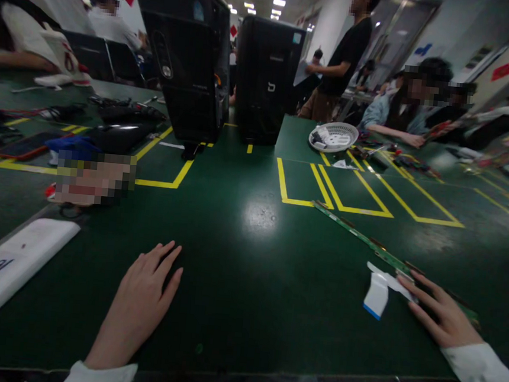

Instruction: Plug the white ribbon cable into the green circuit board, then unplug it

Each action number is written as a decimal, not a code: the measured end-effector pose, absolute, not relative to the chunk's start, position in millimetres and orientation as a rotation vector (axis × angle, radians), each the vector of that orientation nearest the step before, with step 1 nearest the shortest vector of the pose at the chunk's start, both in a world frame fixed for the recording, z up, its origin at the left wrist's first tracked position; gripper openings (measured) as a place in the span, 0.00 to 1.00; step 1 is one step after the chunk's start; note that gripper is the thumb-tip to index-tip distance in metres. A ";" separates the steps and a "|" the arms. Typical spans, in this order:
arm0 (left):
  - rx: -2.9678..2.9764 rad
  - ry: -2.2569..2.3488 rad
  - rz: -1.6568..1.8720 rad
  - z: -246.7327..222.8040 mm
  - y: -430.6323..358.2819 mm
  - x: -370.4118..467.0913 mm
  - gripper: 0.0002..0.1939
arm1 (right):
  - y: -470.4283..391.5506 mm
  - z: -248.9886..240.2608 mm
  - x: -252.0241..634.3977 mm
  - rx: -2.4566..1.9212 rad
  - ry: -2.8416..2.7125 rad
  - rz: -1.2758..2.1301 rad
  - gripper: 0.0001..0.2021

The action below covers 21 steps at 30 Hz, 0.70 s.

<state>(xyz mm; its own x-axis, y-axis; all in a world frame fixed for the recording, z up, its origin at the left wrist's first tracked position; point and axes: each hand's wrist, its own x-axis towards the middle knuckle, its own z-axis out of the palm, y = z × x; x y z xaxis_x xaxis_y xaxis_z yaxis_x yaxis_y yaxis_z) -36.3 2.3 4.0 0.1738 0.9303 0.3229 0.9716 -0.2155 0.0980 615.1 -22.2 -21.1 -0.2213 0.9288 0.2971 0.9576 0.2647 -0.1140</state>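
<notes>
The flat cable (377,292) looks like smooth plastic — the tabletop (261,316) smooth, softly glossy.

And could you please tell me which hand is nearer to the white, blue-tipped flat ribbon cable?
Right. The right hand is at the right end of the ribbon cable; the left hand is well off to the cable's left.

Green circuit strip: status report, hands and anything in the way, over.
Left hand empty, palm down. Right hand at green circuit strip's near end, grip unclear. Strip partly hidden by that hand. White ribbon cable close alongside, possibly obstructing.
</notes>
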 end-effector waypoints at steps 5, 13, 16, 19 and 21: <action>-2.303 -1.867 -0.492 2.9 3.1 -36.4 0.30 | -36.0 -22.0 637.5 -1.905 -2.115 -0.177 0.28; -2.308 -1.870 -0.479 4.1 3.2 -35.9 0.30 | -38.1 -24.6 643.3 -1.932 -2.245 -0.452 0.20; -2.311 -1.877 -0.474 3.1 3.3 -36.8 0.30 | -37.2 -28.6 652.9 -1.963 -2.299 -0.592 0.20; -2.313 -1.892 -0.470 3.0 3.4 -37.2 0.30 | -31.4 -30.7 661.6 -2.053 -2.352 -0.606 0.20; -2.319 -1.900 -0.465 3.3 3.6 -37.3 0.30 | -24.2 -28.5 662.9 -2.112 -2.301 -0.533 0.20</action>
